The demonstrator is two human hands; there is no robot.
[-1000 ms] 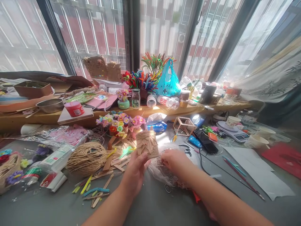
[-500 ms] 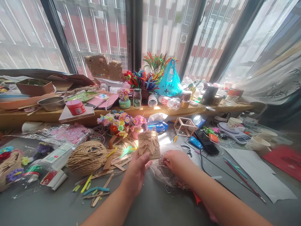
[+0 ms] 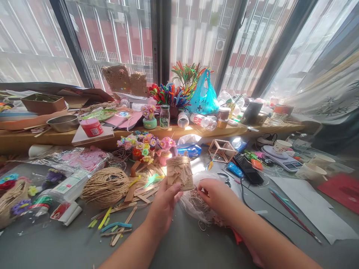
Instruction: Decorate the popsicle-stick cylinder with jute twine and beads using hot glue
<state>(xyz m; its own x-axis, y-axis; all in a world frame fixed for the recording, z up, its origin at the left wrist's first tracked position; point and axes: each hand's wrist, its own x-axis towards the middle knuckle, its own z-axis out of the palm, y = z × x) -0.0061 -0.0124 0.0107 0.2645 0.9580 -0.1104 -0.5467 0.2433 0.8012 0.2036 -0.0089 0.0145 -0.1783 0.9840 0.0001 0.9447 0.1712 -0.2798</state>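
Observation:
My left hand (image 3: 165, 201) grips a small twine-wrapped pot (image 3: 179, 173) from its lower left, thumb across the front. The pot stands upright and bears pale brown leaf-like pieces on its side. Just to its right, my right hand (image 3: 214, 192) has its fingers curled in a pinch over a clear plastic bag (image 3: 193, 207) with small brownish bits in it. Whatever those fingertips hold is too small to make out. A metal ring (image 3: 202, 225) lies below the bag.
A ball of jute twine (image 3: 105, 186) and loose wooden sticks (image 3: 123, 226) lie left. Pipe-cleaner flowers (image 3: 143, 145) and a wooden frame (image 3: 221, 151) stand behind. To the right are a phone (image 3: 249, 170), a kitchen scale (image 3: 283, 158), paper cups (image 3: 311, 173) and white paper (image 3: 308, 209).
My right hand has risen slightly off the bag's contents, its fingers still pinched. My left hand keeps hold of the pot with hardly any movement. The view has shifted a little.

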